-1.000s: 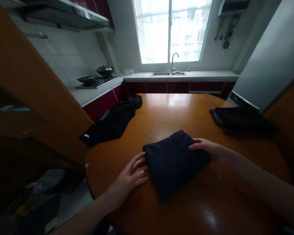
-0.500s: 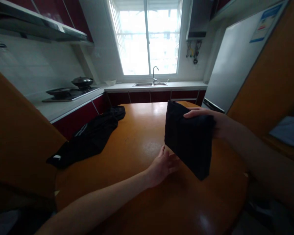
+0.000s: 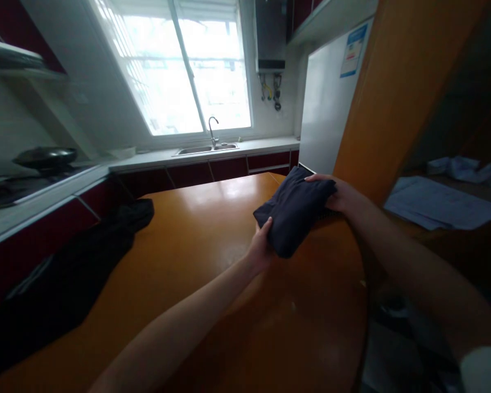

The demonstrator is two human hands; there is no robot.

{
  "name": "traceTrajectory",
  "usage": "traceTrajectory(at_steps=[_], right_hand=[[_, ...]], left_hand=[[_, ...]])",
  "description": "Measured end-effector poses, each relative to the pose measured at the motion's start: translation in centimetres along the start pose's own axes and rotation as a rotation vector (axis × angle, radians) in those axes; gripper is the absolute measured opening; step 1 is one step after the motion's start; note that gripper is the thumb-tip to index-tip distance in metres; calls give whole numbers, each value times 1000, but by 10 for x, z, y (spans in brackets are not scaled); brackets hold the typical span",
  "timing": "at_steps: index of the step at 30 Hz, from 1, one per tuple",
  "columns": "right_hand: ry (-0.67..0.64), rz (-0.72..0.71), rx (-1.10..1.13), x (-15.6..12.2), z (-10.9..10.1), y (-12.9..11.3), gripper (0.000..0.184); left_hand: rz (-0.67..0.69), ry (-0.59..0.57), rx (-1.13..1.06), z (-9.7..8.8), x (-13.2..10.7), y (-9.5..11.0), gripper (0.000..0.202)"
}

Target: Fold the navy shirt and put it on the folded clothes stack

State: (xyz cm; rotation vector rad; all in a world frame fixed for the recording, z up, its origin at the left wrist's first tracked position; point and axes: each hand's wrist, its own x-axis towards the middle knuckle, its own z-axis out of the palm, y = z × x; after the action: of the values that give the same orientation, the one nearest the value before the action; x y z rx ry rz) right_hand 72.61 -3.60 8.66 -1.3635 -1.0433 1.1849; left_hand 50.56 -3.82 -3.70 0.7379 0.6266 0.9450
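Between my hands is a dark navy folded garment, tilted above the right part of the wooden table. My left hand grips its near left edge, thumb on top and the other fingers hidden beneath. On the far right side my right hand is closed over its edge. What kind of garment it is, the folds do not show. Another black garment with pale stripes lies along the table's left side, apart from both hands.
Behind the table runs a counter with a sink and faucet. A pan sits on the stove at left. The fridge stands at back right, and papers lie on a surface at far right.
My left hand has taken hold of the folded garment, which has turned from upright to a flatter tilt. The view has swung to the right.
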Motion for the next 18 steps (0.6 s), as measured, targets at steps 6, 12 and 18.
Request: traceTrajectory(at_steps=[6, 12, 18], right_hand=[[39, 32, 106, 68, -52, 6, 10], [38, 0, 105, 133, -95, 9, 16], [117, 65, 19, 154, -121, 45, 15]], left_hand=[[300, 92, 241, 13, 96, 24, 77], [251, 89, 443, 35, 168, 54, 52], [156, 95, 589, 48, 204, 40, 52]])
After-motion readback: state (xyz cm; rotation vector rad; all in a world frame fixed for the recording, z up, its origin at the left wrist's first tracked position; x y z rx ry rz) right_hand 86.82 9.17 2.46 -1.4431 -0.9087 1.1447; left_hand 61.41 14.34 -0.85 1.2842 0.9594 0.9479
